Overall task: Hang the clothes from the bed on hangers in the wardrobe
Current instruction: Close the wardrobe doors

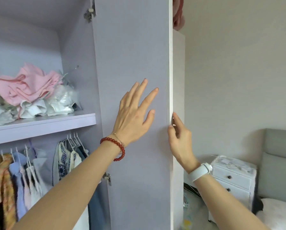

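Observation:
The lilac wardrobe door (132,55) stands open in the middle of the view. My left hand (134,113) lies flat on its inner face with fingers spread and straight. My right hand (178,138) pinches the door's white outer edge (171,80) with thumb and fingers. Inside the wardrobe at lower left, several garments hang on white hangers (29,171) from a rail under a shelf (44,125). A corner of the bed (278,211) shows at the lower right.
A pile of pink and white clothes (31,93) lies on the shelf. A white bedside drawer unit (232,178) stands beside the grey headboard (280,156). Something pink (178,14) sits up high behind the door. A beige wall fills the right side.

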Motion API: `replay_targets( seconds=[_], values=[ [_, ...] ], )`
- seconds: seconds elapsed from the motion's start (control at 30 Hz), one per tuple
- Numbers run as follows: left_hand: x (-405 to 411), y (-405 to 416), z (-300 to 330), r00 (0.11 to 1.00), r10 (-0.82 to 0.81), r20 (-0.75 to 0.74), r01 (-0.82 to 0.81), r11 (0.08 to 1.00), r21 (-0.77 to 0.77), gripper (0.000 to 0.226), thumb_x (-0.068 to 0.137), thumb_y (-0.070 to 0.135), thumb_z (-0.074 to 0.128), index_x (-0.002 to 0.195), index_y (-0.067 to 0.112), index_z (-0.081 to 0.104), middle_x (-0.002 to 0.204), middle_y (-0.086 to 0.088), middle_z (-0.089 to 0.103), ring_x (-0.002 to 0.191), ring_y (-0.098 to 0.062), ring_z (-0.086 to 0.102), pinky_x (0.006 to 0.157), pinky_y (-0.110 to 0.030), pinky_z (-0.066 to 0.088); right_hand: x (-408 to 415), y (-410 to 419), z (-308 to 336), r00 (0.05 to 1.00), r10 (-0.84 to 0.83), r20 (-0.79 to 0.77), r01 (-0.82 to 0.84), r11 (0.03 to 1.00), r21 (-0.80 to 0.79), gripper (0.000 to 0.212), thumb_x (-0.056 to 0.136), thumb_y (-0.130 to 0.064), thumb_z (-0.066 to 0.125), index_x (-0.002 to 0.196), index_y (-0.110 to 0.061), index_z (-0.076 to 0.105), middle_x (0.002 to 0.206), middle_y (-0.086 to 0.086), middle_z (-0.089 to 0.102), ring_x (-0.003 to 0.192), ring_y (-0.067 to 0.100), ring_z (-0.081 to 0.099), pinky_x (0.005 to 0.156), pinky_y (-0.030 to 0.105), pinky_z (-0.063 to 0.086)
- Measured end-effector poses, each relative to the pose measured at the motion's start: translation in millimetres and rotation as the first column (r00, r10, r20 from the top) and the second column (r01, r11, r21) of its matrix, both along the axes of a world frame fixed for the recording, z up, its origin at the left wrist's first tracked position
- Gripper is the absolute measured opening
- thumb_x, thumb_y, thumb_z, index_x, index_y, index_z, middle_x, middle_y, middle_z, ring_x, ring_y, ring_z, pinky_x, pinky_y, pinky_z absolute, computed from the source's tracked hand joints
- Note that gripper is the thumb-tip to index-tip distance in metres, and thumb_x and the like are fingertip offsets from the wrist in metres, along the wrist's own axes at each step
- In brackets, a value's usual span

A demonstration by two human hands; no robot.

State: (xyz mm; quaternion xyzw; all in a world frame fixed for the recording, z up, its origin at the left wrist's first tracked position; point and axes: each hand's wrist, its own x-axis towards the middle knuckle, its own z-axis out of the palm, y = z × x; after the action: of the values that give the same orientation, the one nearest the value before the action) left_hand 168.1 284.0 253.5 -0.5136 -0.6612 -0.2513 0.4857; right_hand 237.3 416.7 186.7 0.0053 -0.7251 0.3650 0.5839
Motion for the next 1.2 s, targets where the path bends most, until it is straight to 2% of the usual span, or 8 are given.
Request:
replay_targets(
  seconds=[0.13, 0.23, 0.33, 0.43, 0.57, 0.7, 0.9, 1.2],
  values=[
    [0, -33, 15, 0.981, 0.028, -0.190, -0.021, 0.999, 0.037, 0.048, 0.092, 0.029, 0.039, 0.139, 0.019, 0.037, 0.150, -0.011, 0.024, 0.139, -0.031, 0.018, 0.109, -0.052, 0.024, -5, -27, -2, 0.973, 0.146, -0.179, -0.107, 0.972, 0.209, 0.043, 0.087, -0.018, 0.036, 0.127, -0.013, 0.050, 0.084, -0.017, 0.055, 0.072, -0.004, 0.051, 0.068, 0.008, 0.040],
    [-7, -71, 20, 0.941, 0.099, -0.324, -0.093, 0.995, 0.034, 0.046, 0.092, 0.032, 0.038, 0.136, 0.020, 0.035, 0.147, -0.009, 0.022, 0.139, -0.031, 0.017, 0.110, -0.052, 0.020, -21, -57, -2, 0.939, 0.279, -0.202, -0.186, 0.905, 0.382, 0.039, 0.096, -0.026, 0.034, 0.126, -0.005, 0.047, 0.118, 0.003, 0.057, 0.109, 0.011, 0.055, 0.090, 0.023, 0.045],
    [-16, -120, 19, 0.908, 0.194, -0.372, -0.192, 0.981, 0.043, 0.046, 0.092, 0.036, 0.039, 0.134, 0.016, 0.037, 0.145, -0.011, 0.028, 0.137, -0.032, 0.020, 0.110, -0.051, 0.021, -48, -93, -2, 0.937, 0.330, -0.119, -0.229, 0.833, 0.504, 0.045, 0.097, -0.031, 0.030, 0.134, -0.006, 0.037, 0.139, 0.015, 0.041, 0.131, 0.030, 0.038, 0.108, 0.034, 0.033],
    [-25, -172, 17, 0.887, 0.298, -0.353, -0.296, 0.953, 0.062, 0.049, 0.091, 0.042, 0.040, 0.131, 0.015, 0.037, 0.144, -0.012, 0.032, 0.137, -0.030, 0.021, 0.109, -0.047, 0.021, -80, -132, -5, 0.936, 0.348, 0.047, -0.308, 0.750, 0.585, 0.052, 0.096, -0.037, 0.027, 0.143, -0.019, 0.014, 0.152, 0.007, 0.019, 0.142, 0.028, 0.014, 0.116, 0.042, 0.016],
    [-40, -236, 12, 0.815, 0.515, -0.266, -0.506, 0.856, 0.105, 0.048, 0.084, 0.037, 0.046, 0.126, 0.014, 0.043, 0.145, -0.006, 0.033, 0.138, -0.026, 0.020, 0.109, -0.039, 0.018, -125, -183, -8, 0.943, 0.275, 0.188, -0.328, 0.671, 0.665, 0.059, 0.094, -0.049, 0.027, 0.142, -0.038, -0.004, 0.153, -0.010, -0.009, 0.143, 0.020, -0.007, 0.116, 0.047, 0.004],
    [-62, -287, 1, 0.574, 0.801, -0.169, -0.803, 0.591, 0.076, 0.053, 0.088, 0.040, 0.040, 0.132, 0.011, 0.048, 0.146, -0.008, 0.037, 0.137, -0.036, 0.026, 0.104, -0.051, 0.029, -168, -237, -6, 0.953, 0.163, 0.256, -0.300, 0.630, 0.716, 0.066, 0.092, -0.051, 0.034, 0.139, -0.041, -0.011, 0.148, -0.012, -0.023, 0.140, 0.022, -0.020, 0.115, 0.049, 0.004],
    [-119, -317, -8, 0.253, 0.967, 0.008, -0.958, 0.252, -0.137, 0.073, 0.092, 0.055, 0.031, 0.147, 0.025, -0.005, 0.156, 0.002, -0.007, 0.142, -0.029, -0.011, 0.110, -0.056, 0.005, -217, -288, -1, 0.936, -0.055, 0.349, -0.238, 0.630, 0.739, 0.083, 0.089, -0.051, 0.043, 0.132, -0.039, -0.027, 0.139, -0.010, -0.038, 0.138, 0.028, -0.025, 0.113, 0.050, -0.004],
    [-173, -321, -3, 0.122, 0.983, 0.140, -0.963, 0.151, -0.221, 0.074, 0.093, 0.056, 0.030, 0.144, 0.031, -0.018, 0.155, -0.009, -0.013, 0.141, -0.033, -0.012, 0.109, -0.060, -0.001, -253, -302, 1, 0.891, -0.178, 0.419, -0.246, 0.585, 0.773, 0.078, 0.093, -0.032, 0.046, 0.144, -0.030, -0.013, 0.151, -0.003, -0.026, 0.138, 0.027, -0.026, 0.114, 0.046, -0.003]
  ],
)
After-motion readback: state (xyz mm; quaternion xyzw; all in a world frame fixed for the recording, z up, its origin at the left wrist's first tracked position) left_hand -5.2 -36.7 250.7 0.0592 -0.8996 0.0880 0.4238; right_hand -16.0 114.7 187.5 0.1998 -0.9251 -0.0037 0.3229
